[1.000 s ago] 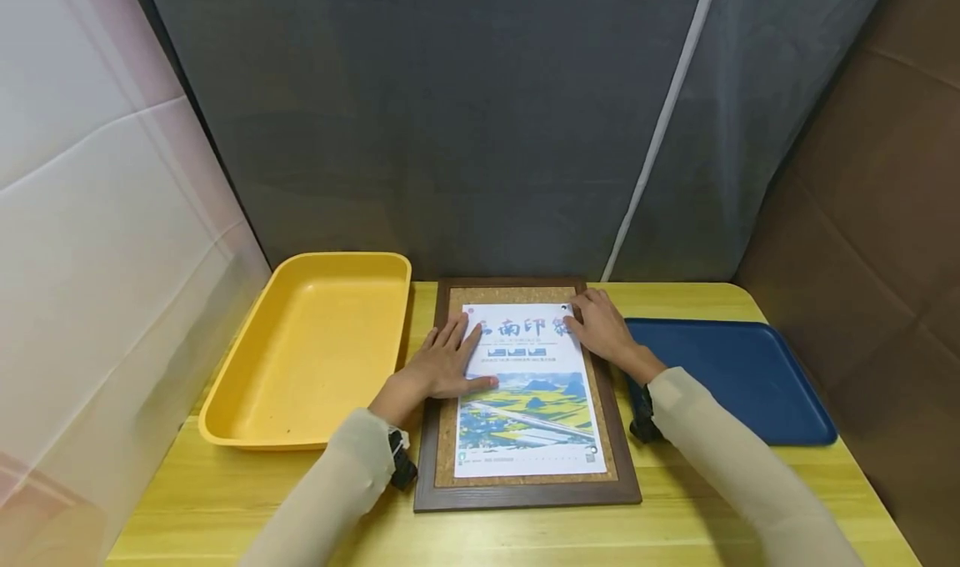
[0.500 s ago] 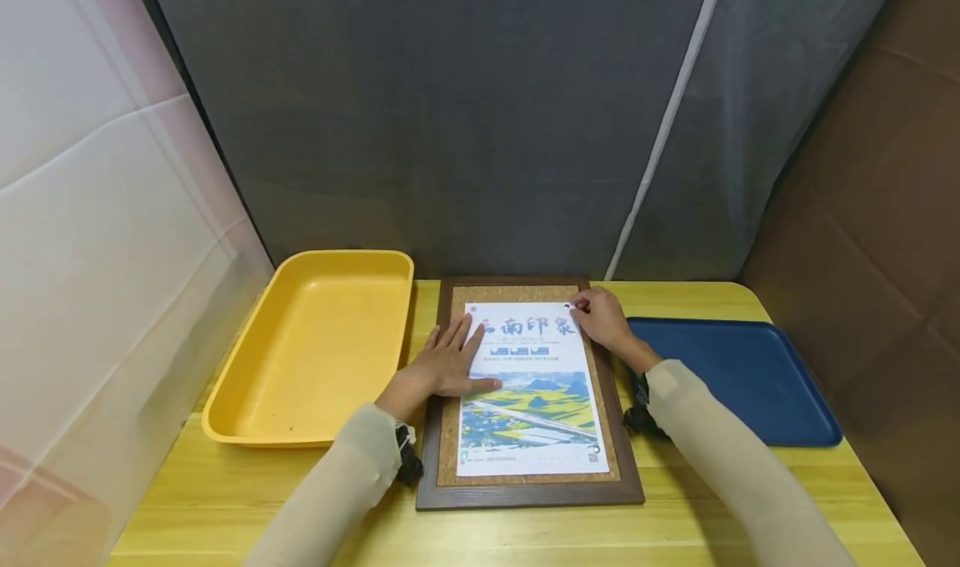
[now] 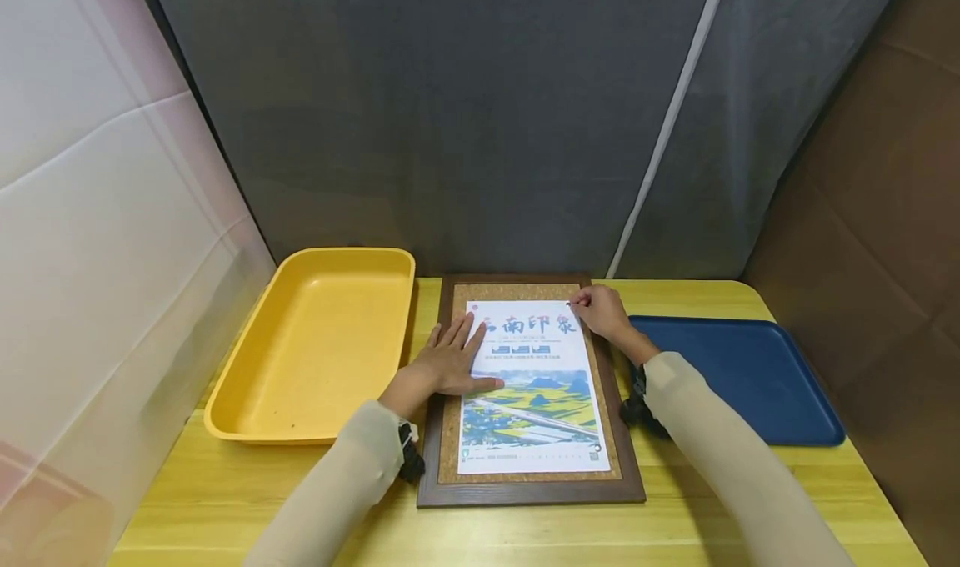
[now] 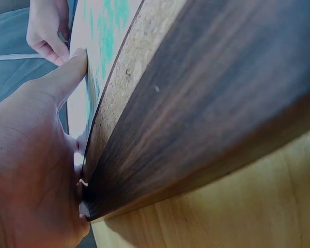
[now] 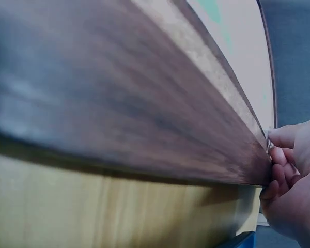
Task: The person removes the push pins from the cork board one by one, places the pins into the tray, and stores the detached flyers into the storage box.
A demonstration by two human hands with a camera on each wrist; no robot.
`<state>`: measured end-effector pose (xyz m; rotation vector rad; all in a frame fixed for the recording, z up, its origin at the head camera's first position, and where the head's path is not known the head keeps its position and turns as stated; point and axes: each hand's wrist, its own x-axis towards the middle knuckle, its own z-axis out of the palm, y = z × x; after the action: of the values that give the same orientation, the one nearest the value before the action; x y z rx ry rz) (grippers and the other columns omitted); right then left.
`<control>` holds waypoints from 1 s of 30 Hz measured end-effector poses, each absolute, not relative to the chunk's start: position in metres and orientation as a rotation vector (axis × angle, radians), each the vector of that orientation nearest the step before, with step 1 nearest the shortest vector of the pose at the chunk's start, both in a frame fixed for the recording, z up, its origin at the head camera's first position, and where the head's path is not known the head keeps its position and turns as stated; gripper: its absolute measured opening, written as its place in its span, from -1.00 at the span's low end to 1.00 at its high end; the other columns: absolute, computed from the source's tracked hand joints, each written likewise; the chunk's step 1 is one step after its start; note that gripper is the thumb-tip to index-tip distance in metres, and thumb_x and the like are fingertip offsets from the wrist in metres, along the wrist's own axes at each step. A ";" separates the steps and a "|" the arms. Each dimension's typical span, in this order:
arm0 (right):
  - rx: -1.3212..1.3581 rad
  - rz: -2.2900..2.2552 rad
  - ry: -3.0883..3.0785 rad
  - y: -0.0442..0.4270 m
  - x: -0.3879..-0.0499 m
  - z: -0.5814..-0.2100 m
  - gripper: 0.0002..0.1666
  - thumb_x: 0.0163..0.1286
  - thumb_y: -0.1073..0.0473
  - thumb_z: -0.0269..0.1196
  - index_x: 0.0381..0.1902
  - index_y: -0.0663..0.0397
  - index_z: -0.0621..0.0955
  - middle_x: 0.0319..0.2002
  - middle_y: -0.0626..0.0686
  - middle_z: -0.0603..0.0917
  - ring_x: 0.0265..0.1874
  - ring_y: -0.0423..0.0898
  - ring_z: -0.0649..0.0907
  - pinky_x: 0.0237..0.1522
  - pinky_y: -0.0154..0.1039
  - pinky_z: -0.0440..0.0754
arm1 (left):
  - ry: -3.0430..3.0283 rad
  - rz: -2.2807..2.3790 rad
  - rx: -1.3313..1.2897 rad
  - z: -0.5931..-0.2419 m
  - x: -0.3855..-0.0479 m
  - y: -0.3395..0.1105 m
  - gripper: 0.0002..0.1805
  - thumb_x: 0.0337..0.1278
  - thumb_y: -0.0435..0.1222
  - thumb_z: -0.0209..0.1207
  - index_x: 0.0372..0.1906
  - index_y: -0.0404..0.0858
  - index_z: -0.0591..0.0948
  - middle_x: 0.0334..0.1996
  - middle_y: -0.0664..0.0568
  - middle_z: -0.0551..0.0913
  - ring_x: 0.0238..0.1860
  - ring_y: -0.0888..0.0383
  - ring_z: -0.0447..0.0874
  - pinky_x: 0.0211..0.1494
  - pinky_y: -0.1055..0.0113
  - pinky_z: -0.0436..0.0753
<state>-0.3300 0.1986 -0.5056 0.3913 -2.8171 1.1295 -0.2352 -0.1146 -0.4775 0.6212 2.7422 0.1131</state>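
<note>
A printed poster [image 3: 528, 408] with blue characters and a landscape lies on a cork board [image 3: 517, 290] in a dark brown wooden frame [image 3: 532, 495]. My left hand [image 3: 448, 367] rests flat on the poster's left side, fingers spread and thumb across the picture. At the upper right corner, my right hand [image 3: 603, 313] pinches a small pushpin [image 3: 568, 303] between thumb and fingertips; the fingers mostly hide it. A small round pin head [image 3: 597, 448] sits near the poster's lower right corner. The right wrist view shows the right hand's [image 5: 294, 170] other fingers curled beside the frame edge.
To the left stands a deep yellow tray [image 3: 315, 342] with a few dark specks. A flat blue tray [image 3: 735, 375] lies to the right, near the right forearm. Beneath everything is a wooden table [image 3: 555, 538]. A dark grey curtain [image 3: 450, 125] closes off the back.
The right hand's fingers, spread at the corner a second ago, have drawn together into a pinch around the pin. My left hand has stayed flat on the poster. The view has shifted slightly.
</note>
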 end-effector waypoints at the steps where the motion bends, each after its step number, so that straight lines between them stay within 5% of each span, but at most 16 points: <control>1: 0.379 1.137 -2.826 0.198 -0.330 -0.505 -0.85 0.51 0.32 0.33 -0.16 0.33 0.77 -0.29 0.20 0.75 -0.37 0.01 0.62 -0.26 -0.20 0.61 | 2.741 0.111 0.622 -0.478 -0.235 -0.115 0.22 0.31 0.47 -0.02 0.76 -0.17 -0.17 0.73 -0.20 -0.35 0.74 -0.17 -0.33 0.69 -0.25 -0.24; 30: 0.358 1.121 -2.998 0.194 -0.337 -0.493 -0.84 0.54 0.31 0.25 -0.16 0.33 0.71 -0.29 0.15 0.65 -0.34 -0.01 0.60 -0.25 -0.23 0.53 | 2.699 0.116 0.576 -0.477 -0.235 -0.112 0.24 0.30 0.49 -0.01 0.76 -0.15 -0.21 0.73 -0.17 -0.40 0.74 -0.13 -0.40 0.69 -0.24 -0.30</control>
<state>-0.3368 0.1945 -0.4931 0.3576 -2.9976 1.1213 -0.2355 -0.1119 -0.4768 0.5757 2.6992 0.1155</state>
